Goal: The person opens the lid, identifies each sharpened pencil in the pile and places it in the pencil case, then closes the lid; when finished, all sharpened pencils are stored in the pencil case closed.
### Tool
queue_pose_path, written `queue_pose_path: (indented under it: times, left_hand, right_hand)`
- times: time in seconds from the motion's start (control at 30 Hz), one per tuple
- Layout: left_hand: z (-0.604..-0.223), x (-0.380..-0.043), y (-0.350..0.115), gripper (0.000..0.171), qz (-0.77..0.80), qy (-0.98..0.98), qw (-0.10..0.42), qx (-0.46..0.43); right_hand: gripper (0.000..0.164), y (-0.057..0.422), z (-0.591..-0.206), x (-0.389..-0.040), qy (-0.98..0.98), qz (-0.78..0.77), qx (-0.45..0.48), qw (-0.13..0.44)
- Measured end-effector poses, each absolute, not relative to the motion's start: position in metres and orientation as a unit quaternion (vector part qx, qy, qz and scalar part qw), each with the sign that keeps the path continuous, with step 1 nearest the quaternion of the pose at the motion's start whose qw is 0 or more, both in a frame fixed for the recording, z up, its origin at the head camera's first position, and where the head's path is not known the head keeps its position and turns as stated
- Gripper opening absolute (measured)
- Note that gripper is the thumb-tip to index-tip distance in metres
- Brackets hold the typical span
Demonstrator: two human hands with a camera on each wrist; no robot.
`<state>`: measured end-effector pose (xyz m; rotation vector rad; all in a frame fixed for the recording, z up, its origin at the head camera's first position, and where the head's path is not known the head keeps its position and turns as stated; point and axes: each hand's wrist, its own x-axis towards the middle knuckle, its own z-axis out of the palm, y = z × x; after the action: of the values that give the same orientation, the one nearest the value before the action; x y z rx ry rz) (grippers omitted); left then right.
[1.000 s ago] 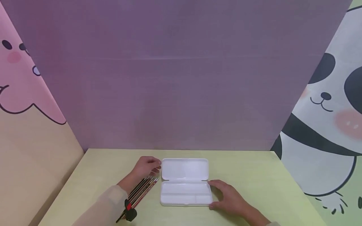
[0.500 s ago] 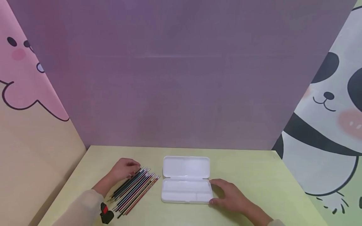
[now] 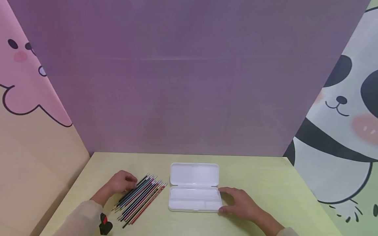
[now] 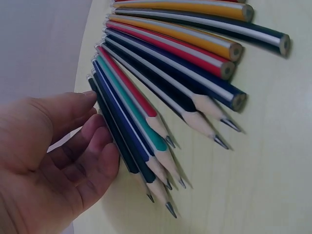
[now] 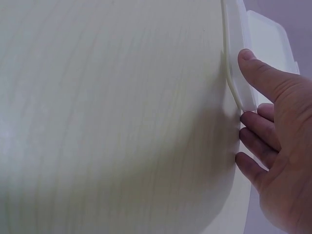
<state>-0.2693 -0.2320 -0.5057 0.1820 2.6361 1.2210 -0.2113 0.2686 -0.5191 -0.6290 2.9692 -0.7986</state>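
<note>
Side by side on the table's left, several pencils (image 3: 141,200) lie slanted, with red, blue, green, yellow and black barrels. My left hand (image 3: 121,182) is at their left edge, its fingers loosely bent. In the left wrist view its fingertips come right against the outermost dark green pencil (image 4: 114,129), without wrapping round it. To the right of the pencils, a white plastic pencil case (image 3: 195,174) lies with its lid folded back and bare compartments showing. My right hand (image 3: 240,206) holds the case's right end, thumb at the near corner, index finger near the hinge.
The pale wooden table (image 3: 254,177) ends at a purple back panel (image 3: 189,82). Cartoon-printed panels stand on both sides, a panda (image 3: 339,108) on the right. A small black and red object (image 3: 105,225) shows by the left sleeve.
My left hand has moved left, from beside the case's lid across the pencils to their outer left edge, uncovering them. My right hand has stayed at the case.
</note>
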Motion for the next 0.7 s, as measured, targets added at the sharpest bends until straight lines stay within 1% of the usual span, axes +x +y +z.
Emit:
queue_pose_path:
  times: [0.17, 0.4, 0.7]
  left_hand:
    - [-0.5116, -0.271, -0.2311, 0.018, 0.406, 0.906, 0.103, 0.065]
    - [-0.5112, -0.2699, -0.228, 0.01, 0.396, 0.912, 0.09, 0.062]
    - [-0.5085, -0.2681, -0.2259, 0.008, 0.372, 0.923, 0.074, 0.054]
  right_hand:
    - [0.075, 0.268, -0.52, -0.2116, 0.948, -0.255, -0.191, 0.002]
    - [0.073, 0.2681, -0.5217, -0.2118, 0.952, -0.252, -0.175, -0.002]
    - [0.075, 0.2679, -0.5229, -0.2109, 0.951, -0.26, -0.169, -0.001]
